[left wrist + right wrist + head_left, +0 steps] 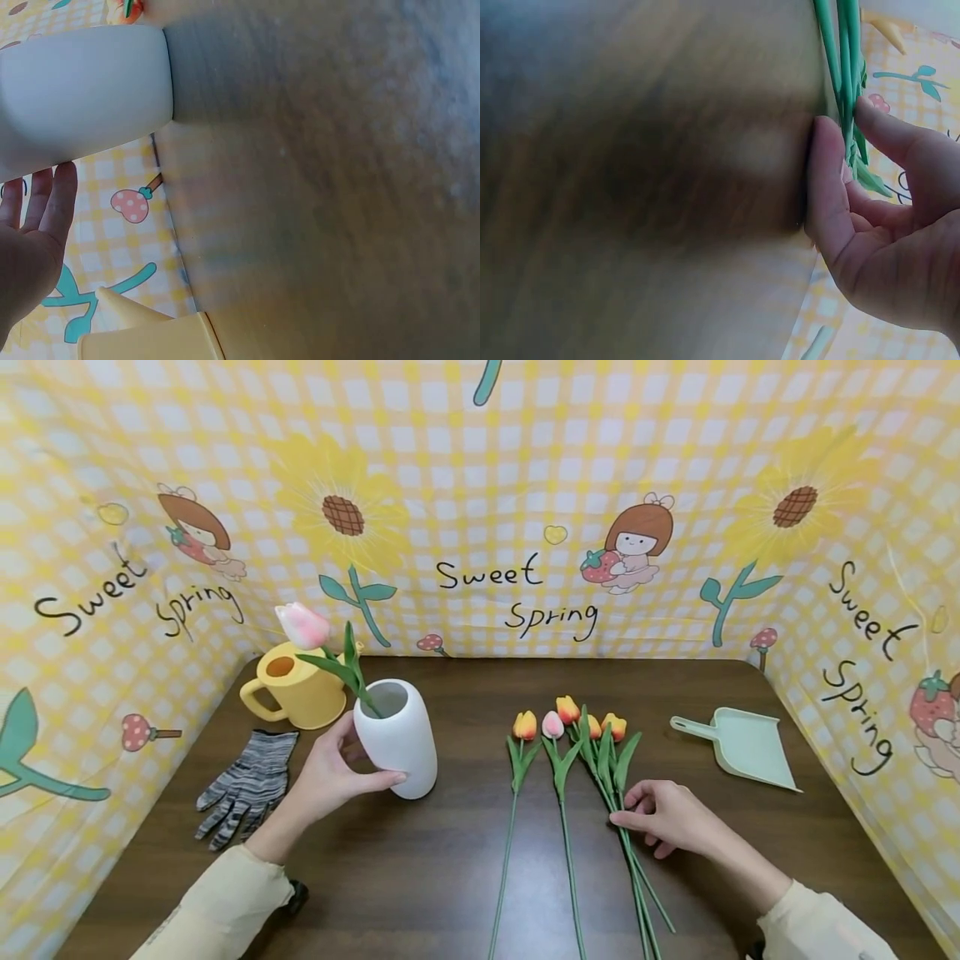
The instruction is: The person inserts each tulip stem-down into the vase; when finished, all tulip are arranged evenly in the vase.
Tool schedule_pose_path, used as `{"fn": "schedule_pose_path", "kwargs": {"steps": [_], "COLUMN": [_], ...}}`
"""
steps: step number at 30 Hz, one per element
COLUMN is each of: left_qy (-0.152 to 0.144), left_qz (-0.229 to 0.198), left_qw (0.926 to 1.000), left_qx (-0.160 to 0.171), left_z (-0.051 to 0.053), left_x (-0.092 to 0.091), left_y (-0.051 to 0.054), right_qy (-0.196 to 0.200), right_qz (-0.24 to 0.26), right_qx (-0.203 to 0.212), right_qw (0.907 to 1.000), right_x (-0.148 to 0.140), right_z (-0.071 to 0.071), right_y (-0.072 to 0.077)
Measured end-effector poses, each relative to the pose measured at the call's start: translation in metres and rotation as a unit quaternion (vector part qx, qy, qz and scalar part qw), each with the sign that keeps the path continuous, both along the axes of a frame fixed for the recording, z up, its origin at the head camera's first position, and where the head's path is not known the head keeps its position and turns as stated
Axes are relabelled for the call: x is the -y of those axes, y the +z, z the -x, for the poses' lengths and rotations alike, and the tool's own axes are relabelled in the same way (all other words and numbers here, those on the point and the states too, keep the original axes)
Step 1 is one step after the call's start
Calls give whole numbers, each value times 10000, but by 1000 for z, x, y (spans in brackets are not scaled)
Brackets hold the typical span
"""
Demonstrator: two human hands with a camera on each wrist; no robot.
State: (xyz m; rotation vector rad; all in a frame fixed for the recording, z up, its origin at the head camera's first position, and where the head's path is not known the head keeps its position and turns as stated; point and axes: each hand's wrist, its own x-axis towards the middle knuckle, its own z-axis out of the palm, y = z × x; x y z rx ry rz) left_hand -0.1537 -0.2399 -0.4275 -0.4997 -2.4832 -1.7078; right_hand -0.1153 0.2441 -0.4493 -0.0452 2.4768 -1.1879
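Note:
In the head view my left hand (333, 772) grips a white vase (405, 747), its thumb across the front and its fingers round the side. A pink tulip (303, 625) leans out to the left from the vase's mouth. To the right, my right hand (675, 818) pinches the green stems of a bunch of orange-yellow tulips (613, 727) lying on the table. The right wrist view has these stems (845, 71) between thumb and forefinger. Beside the bunch lie a single pink tulip (552, 725) and a single orange-yellow tulip (524, 725).
A yellow watering can (311, 697) stands behind the vase on the left, with a grey striped glove (251, 785) in front of it. A pale green dustpan (753, 743) lies on the right of the dark wooden table (420, 877). Checked cloth encloses the back and sides.

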Motion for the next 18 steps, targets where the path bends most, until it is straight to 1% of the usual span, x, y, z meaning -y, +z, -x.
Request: {"fn": "schedule_pose_path", "kwargs": {"steps": [4,8,13,15,18], "left_qy": [31,39,-27,-39,-23], "left_qz": [19,-15,-14,-24,-58], "left_qw": [10000,9999,9998,9998,9997], "left_qx": [65,144,208,213,220], "left_z": [1,3,-9,-14,-16], "left_x": [0,-3,-10,-12,-11], "left_y": [-1,1,22,28,28], "right_qy": [63,100,126,100,81], "right_qz": [22,237,514,591,713], "right_qx": [230,413,688,765,852], "right_qw": [9997,9988,9962,9953,9938], "right_x": [2,2,0,0,0], "right_z": [3,6,6,5,4], "right_y": [5,8,5,4,2]}}
